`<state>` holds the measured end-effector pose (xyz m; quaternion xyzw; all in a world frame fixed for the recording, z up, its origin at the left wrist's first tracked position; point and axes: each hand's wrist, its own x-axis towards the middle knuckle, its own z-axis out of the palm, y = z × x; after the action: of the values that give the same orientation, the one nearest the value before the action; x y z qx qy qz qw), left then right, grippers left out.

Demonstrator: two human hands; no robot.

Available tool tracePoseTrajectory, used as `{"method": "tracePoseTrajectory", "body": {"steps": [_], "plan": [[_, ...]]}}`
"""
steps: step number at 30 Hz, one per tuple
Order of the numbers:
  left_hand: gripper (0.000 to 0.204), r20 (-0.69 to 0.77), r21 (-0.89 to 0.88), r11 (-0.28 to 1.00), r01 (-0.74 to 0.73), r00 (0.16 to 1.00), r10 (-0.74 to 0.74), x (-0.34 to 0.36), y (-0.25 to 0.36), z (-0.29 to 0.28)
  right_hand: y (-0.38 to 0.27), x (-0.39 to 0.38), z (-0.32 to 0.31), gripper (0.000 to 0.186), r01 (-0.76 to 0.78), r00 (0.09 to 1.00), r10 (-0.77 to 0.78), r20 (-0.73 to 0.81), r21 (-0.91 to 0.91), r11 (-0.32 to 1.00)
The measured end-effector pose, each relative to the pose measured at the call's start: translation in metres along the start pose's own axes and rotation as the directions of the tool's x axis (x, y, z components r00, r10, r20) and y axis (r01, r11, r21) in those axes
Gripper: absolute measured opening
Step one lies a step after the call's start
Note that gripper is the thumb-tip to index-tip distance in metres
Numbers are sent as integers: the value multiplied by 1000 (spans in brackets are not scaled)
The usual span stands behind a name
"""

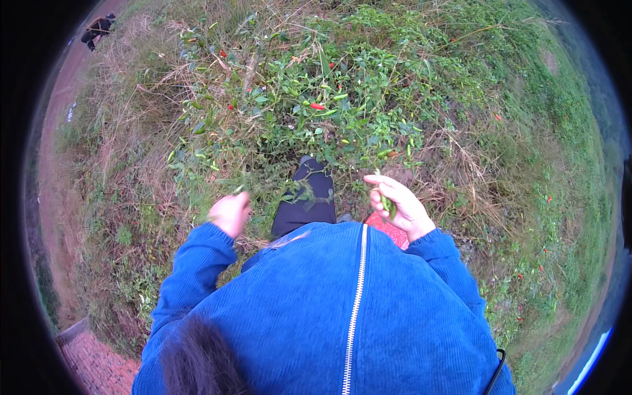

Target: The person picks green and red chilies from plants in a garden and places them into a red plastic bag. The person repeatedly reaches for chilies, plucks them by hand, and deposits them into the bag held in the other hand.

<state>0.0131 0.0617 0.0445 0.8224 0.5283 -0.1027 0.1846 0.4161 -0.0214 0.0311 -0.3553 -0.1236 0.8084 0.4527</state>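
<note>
My right hand [403, 209] is curled around several green chili peppers [388, 208], with thumb and forefinger close together above them. To the left, my left hand [229, 214] is closed and slightly blurred. A small green bit shows at its fingertips, too small to name. Both hands are over the near side of chili plants [296, 92] that bear green and red pods. A red chili pepper [317, 106] stands out among the leaves ahead. Below my right hand is a red patterned thing [387, 228], mostly hidden by my jacket and hand.
My leg in dark trousers [306, 197] reaches forward into the plants. Dry grass [471, 171] lies to the right and more [125, 118] to the left. Another person [99, 29] is far off at upper left. A brick surface [99, 359] shows at lower left.
</note>
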Motion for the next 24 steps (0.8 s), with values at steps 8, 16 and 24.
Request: {"method": "tracePoseTrajectory", "body": {"steps": [8, 16, 24], "plan": [[18, 476, 410, 889, -204, 879, -18, -10, 34, -34, 22, -7, -39, 26, 85, 957, 12, -289, 320, 944], [23, 412, 158, 791, -590, 768, 490, 148, 149, -25, 18, 10, -38, 20, 107, 866, -193, -461, -206, 973], [47, 469, -253, 966, -47, 868, 165, 239, 170, 88, -4, 72, -45, 27, -9, 500, -791, -354, -915, 404]]}}
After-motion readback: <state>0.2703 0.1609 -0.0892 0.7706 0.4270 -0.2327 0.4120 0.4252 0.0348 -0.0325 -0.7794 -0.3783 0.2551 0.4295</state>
